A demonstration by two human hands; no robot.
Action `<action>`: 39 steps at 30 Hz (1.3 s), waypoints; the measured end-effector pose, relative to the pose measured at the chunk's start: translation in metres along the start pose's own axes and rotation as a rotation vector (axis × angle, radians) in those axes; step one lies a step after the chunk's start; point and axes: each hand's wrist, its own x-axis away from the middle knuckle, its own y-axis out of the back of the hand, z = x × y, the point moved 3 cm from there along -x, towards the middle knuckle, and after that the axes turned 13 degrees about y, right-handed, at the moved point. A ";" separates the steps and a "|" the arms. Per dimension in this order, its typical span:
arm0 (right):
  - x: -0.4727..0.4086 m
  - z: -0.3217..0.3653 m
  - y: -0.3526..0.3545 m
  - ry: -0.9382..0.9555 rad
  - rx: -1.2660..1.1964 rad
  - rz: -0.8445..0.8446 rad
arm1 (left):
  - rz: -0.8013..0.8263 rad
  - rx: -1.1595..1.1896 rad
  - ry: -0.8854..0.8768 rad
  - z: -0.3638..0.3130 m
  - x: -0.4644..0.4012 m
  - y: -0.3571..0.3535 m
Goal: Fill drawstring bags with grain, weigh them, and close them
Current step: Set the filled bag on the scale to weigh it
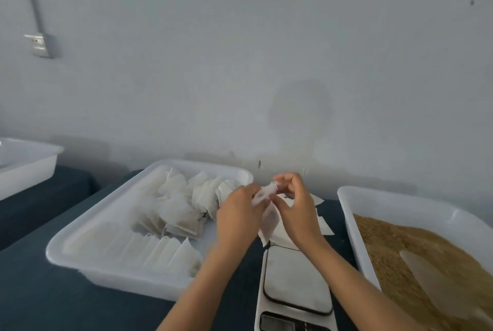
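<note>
- Dark counter [48, 301] is set against a pale wall.
- An empty white bag [269, 220] is pinched at its mouth by the left hand [237, 214] and right hand [294, 205], above the scale [294, 281].
- Filled bags [173, 213] are piled in the left tray [88, 258].
- Grain [386, 245] is held in the right tray [354, 197].

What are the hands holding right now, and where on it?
Both the left hand and right hand pinch one small white bag at its top edge, above the scale.

L hand [238, 214] + R hand [294, 204] raised close together, fingers curled, pinching.
</note>
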 end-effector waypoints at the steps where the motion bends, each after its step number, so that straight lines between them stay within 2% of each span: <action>1: -0.004 0.006 -0.008 0.018 -0.011 0.035 | -0.006 0.002 0.002 0.005 -0.004 0.013; 4: -0.009 0.020 -0.030 0.050 -0.003 0.135 | -0.006 -0.024 0.052 0.029 -0.009 0.046; 7: -0.007 0.029 -0.054 0.036 0.047 0.273 | 0.085 -0.059 0.181 0.063 -0.011 0.060; 12: 0.009 0.036 -0.094 0.019 0.211 0.755 | 0.304 -0.167 0.399 0.108 -0.004 0.053; 14: 0.016 0.032 -0.109 0.078 0.346 0.974 | 0.412 -0.234 0.445 0.114 0.002 0.048; 19: 0.032 0.019 -0.139 0.210 0.756 1.340 | 0.629 -0.431 0.401 0.119 0.004 0.039; 22: 0.034 0.010 -0.148 0.162 0.817 1.478 | 0.683 -0.583 0.304 0.119 0.002 0.036; 25: 0.034 0.008 -0.148 0.068 0.789 1.510 | 0.688 -0.658 0.227 0.121 0.002 0.032; 29: 0.037 0.011 -0.149 -0.051 0.702 1.416 | 0.680 -0.695 0.193 0.128 -0.001 0.025; 31: 0.037 0.016 -0.148 -0.085 0.683 1.428 | 0.684 -0.703 0.191 0.129 -0.002 0.023; 36: 0.026 0.032 -0.137 -0.001 0.635 1.476 | 0.652 -0.709 0.192 0.130 -0.013 0.020; 37: 0.020 0.030 -0.130 0.015 0.586 1.446 | 0.643 -0.669 0.209 0.130 -0.017 0.020; 39: 0.002 0.027 -0.109 -0.006 0.396 1.245 | 0.591 -0.605 0.221 0.126 -0.027 0.021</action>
